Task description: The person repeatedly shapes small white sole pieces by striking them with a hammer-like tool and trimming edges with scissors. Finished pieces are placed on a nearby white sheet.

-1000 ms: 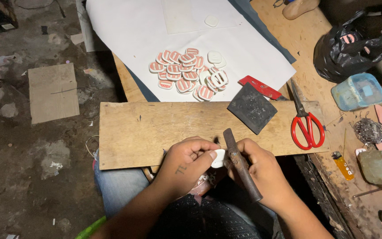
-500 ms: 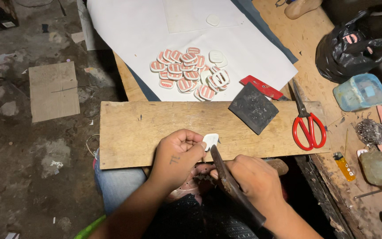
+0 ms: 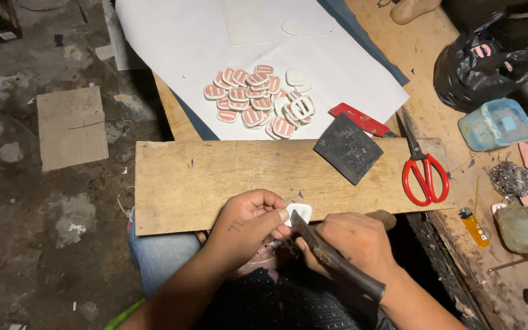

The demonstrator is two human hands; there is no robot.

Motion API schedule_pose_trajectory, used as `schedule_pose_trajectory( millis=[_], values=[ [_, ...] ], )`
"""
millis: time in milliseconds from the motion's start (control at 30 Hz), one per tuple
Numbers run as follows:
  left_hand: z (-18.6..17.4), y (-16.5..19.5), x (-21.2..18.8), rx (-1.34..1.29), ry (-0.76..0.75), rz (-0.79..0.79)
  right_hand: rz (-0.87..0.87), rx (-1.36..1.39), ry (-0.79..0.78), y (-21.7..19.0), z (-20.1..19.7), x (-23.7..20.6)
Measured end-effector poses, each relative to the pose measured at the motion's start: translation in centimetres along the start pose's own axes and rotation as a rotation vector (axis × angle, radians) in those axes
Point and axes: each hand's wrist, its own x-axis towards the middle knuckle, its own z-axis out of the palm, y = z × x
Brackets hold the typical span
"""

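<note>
My left hand (image 3: 249, 223) pinches a small white slotted piece (image 3: 300, 212) at the near edge of a wooden board (image 3: 215, 177). My right hand (image 3: 352, 241) grips a dark knife-like tool (image 3: 331, 256), its tip against the white piece. Both hands sit over my lap, just below the board. A pile of similar white and red-striped pieces (image 3: 261, 101) lies on a white paper sheet (image 3: 178, 49) beyond the board.
A dark square pad (image 3: 348, 148) rests on the board's right end, beside a red flat tool (image 3: 359, 119) and red-handled scissors (image 3: 423, 168). A black plastic bag (image 3: 484, 58), a blue tub (image 3: 496, 125) and an orange lighter (image 3: 475, 226) lie at the right. Concrete floor is at left.
Both hands have shifted slightly, turning the white piece; the tool's tip now presses at its lower edge. The piece stays at the board's near edge.
</note>
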Motion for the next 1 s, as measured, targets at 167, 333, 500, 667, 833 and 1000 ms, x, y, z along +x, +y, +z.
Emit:
schedule_pose_trajectory(
  millis=[167, 333, 500, 667, 833, 1000],
  values=[
    [-0.2, -1.2, -0.4, -0.058, -0.012, 0.051, -0.042, 0.028, 0.03, 0.0, 0.1, -0.2],
    [-0.5, -1.5, 0.0, -0.014, 0.039, -0.011, -0.004, 0.004, -0.032, 0.6, 0.6, -0.1],
    [-1.3, -0.8, 1.5, -0.058, 0.138, 0.075, -0.015, -0.004, 0.031, 1.2, -0.1, -0.9],
    [-1.4, -0.2, 0.9, 0.268, 0.252, 0.16, 0.383, -0.131, -0.031, 2.6, -0.1, -1.2],
    [-0.9, 0.2, 0.3, 1.149, 0.328, 0.884, 0.435, 0.031, -0.023, 3.4, 0.2, -1.9],
    [-0.6, 0.3, 0.2, 1.14, 0.324, 0.82, 0.783, 0.259, -0.019, 4.2, 1.7, -2.1]
  ],
)
